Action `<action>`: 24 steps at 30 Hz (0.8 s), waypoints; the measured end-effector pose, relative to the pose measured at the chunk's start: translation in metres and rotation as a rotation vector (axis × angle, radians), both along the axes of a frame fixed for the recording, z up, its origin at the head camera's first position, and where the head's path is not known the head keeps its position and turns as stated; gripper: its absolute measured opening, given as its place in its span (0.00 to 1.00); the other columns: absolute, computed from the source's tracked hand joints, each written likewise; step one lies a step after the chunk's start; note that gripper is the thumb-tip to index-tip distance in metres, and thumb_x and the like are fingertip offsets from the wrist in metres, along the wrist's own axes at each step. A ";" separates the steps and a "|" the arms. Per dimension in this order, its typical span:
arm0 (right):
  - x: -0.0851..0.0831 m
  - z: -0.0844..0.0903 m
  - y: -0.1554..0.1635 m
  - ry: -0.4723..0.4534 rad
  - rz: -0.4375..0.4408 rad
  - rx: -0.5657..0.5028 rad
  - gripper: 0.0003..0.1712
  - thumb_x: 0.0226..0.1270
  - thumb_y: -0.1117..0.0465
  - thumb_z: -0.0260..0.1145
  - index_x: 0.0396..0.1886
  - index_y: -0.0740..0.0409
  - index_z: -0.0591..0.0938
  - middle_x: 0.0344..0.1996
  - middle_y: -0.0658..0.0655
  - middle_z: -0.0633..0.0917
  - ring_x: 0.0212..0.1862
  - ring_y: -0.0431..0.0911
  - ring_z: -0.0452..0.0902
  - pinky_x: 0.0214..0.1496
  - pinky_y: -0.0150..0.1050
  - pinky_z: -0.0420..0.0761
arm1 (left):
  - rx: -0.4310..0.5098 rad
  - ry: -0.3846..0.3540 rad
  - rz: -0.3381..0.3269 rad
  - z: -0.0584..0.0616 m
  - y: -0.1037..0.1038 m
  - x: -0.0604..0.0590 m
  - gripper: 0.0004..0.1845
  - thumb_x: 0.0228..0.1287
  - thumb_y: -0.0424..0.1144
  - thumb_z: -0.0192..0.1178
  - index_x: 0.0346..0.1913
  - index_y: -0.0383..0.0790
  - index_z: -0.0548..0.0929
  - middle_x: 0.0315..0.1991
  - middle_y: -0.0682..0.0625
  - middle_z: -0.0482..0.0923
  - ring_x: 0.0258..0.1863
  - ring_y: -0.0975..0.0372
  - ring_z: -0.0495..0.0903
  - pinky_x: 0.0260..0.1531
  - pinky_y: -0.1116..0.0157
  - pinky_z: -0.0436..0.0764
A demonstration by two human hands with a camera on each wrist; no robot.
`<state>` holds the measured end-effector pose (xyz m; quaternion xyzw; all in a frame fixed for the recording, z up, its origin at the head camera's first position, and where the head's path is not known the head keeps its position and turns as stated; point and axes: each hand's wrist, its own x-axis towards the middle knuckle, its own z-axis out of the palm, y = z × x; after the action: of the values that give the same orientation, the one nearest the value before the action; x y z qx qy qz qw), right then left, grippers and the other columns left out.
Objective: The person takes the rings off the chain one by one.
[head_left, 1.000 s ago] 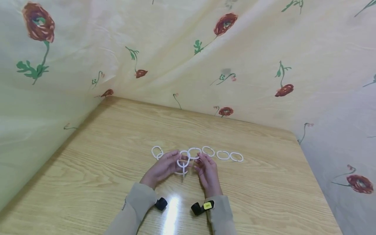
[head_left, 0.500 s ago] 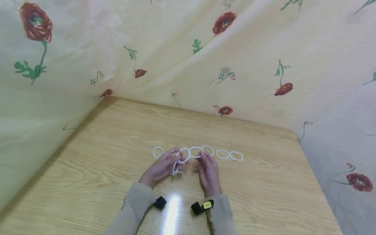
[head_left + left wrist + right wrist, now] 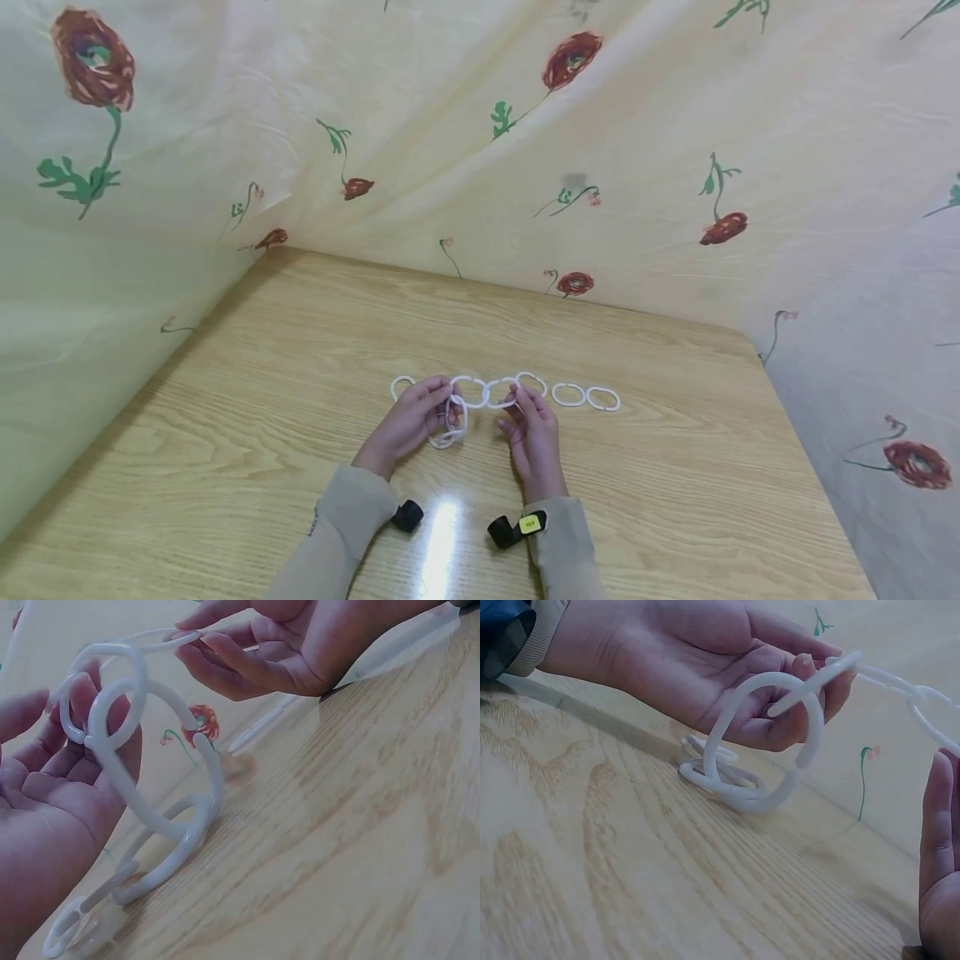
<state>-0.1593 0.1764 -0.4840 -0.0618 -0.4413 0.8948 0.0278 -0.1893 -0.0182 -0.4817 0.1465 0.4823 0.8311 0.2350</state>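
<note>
Spanning left hand (image 3: 406, 422) and right hand (image 3: 536, 428) (each grip pinching), two white links (image 3: 486, 393), more level than before.

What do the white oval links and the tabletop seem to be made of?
White oval links: probably hard plastic, smooth with a soft sheen; rounded, rigid-looking loops with faint highlights.
Tabletop: wood or wood-look laminate, glossy; grain lines and a bright reflection show.

white links (image 3: 714, 744), tan wood-grained table (image 3: 675, 458), cream cloth (image 3: 435, 108) with red flowers (image 3: 572, 60)
</note>
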 end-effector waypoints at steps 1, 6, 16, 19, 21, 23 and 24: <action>0.000 0.000 0.000 -0.002 -0.002 0.007 0.16 0.76 0.64 0.53 0.30 0.46 0.83 0.29 0.43 0.83 0.32 0.34 0.80 0.26 0.25 0.81 | -0.008 0.001 0.004 0.000 0.000 0.000 0.08 0.76 0.34 0.45 0.41 0.36 0.74 0.31 0.54 0.77 0.30 0.68 0.77 0.33 0.76 0.81; -0.001 0.000 0.000 -0.027 -0.004 0.034 0.16 0.75 0.64 0.55 0.29 0.45 0.84 0.29 0.43 0.83 0.31 0.33 0.78 0.24 0.24 0.78 | -0.030 0.026 0.001 0.000 0.002 0.001 0.08 0.75 0.35 0.46 0.39 0.37 0.74 0.30 0.55 0.76 0.29 0.68 0.76 0.33 0.75 0.81; -0.003 -0.002 0.000 -0.042 0.021 0.095 0.15 0.73 0.64 0.57 0.26 0.49 0.82 0.26 0.44 0.81 0.27 0.33 0.75 0.19 0.22 0.70 | -0.070 0.089 -0.005 -0.003 0.003 0.002 0.11 0.76 0.36 0.45 0.36 0.41 0.77 0.30 0.55 0.80 0.30 0.67 0.81 0.37 0.72 0.84; -0.003 -0.001 0.000 -0.047 0.028 0.109 0.16 0.73 0.65 0.56 0.24 0.49 0.81 0.26 0.44 0.81 0.26 0.33 0.74 0.18 0.22 0.68 | -0.068 0.076 0.011 -0.004 0.003 0.001 0.11 0.76 0.36 0.45 0.37 0.38 0.77 0.29 0.54 0.80 0.29 0.67 0.80 0.35 0.73 0.84; -0.003 0.000 -0.001 -0.051 0.028 0.116 0.17 0.73 0.66 0.56 0.24 0.50 0.81 0.25 0.44 0.80 0.25 0.33 0.73 0.17 0.22 0.67 | -0.074 0.069 0.016 -0.004 0.003 0.001 0.11 0.76 0.35 0.45 0.37 0.36 0.76 0.28 0.53 0.79 0.28 0.66 0.80 0.34 0.73 0.84; -0.003 0.000 -0.001 -0.057 0.030 0.121 0.17 0.73 0.66 0.55 0.24 0.50 0.81 0.25 0.44 0.80 0.25 0.33 0.73 0.17 0.22 0.67 | -0.083 0.063 0.022 -0.004 0.004 0.001 0.11 0.76 0.35 0.44 0.38 0.32 0.75 0.28 0.53 0.79 0.28 0.66 0.79 0.33 0.73 0.84; -0.002 0.000 -0.001 -0.059 0.030 0.125 0.16 0.73 0.66 0.55 0.24 0.50 0.81 0.24 0.45 0.80 0.25 0.34 0.72 0.17 0.22 0.67 | -0.092 0.064 0.025 -0.004 0.005 0.001 0.12 0.76 0.35 0.44 0.39 0.30 0.74 0.28 0.53 0.79 0.28 0.66 0.79 0.33 0.73 0.84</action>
<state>-0.1617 0.1755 -0.4837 -0.0796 -0.4978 0.8636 0.0054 -0.1887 -0.0136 -0.4860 0.1558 0.5290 0.8059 0.2154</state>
